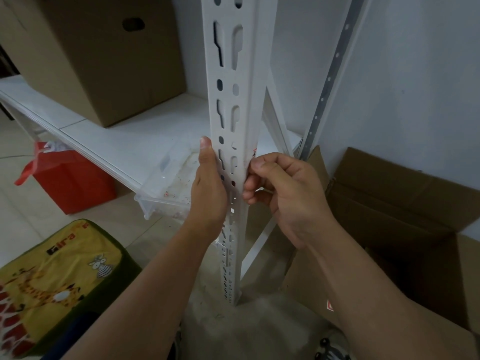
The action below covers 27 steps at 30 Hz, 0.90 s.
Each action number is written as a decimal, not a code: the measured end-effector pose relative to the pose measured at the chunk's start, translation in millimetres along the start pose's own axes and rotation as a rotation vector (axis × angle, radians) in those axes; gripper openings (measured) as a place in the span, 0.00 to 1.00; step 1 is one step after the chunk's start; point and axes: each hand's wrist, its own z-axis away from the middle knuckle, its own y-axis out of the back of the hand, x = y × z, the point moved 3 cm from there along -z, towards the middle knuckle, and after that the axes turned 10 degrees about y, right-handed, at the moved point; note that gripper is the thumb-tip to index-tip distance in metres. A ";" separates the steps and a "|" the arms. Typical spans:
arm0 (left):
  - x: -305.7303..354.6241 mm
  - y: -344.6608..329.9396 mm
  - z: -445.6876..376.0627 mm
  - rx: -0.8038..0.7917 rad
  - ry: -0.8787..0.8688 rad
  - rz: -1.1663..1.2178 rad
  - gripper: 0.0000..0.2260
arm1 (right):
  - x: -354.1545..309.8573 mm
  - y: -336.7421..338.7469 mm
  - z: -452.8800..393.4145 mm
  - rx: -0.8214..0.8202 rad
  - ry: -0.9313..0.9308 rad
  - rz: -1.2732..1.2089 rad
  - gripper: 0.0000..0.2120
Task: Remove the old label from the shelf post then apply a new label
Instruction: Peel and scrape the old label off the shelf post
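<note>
— Head view, nearest first?
— Tiled floor (23,211); two hands: left hand (207,188) grips the white shelf post (231,100), right hand (280,188) pinches a label (254,153) at its edge.
— Beyond?
— Two cardboard boxes (98,55), white wall (402,74).

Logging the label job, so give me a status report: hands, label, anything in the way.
Left hand grips the shelf post. Right hand pinches at the post's edge, by the old label, mostly hidden. Nothing blocks the post.
</note>
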 end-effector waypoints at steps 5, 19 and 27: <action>0.3 -0.6 0.7 -0.053 -0.018 0.030 0.32 | -1.2 -2.5 -1.1 0.024 0.031 0.030 0.10; -2.4 0.6 1.0 0.004 0.011 -0.009 0.30 | 4.6 -0.3 1.1 0.026 -0.006 -0.072 0.11; -5.1 2.1 -3.1 -0.024 0.005 -0.014 0.32 | 2.0 -0.3 -1.7 0.015 -0.007 -0.043 0.10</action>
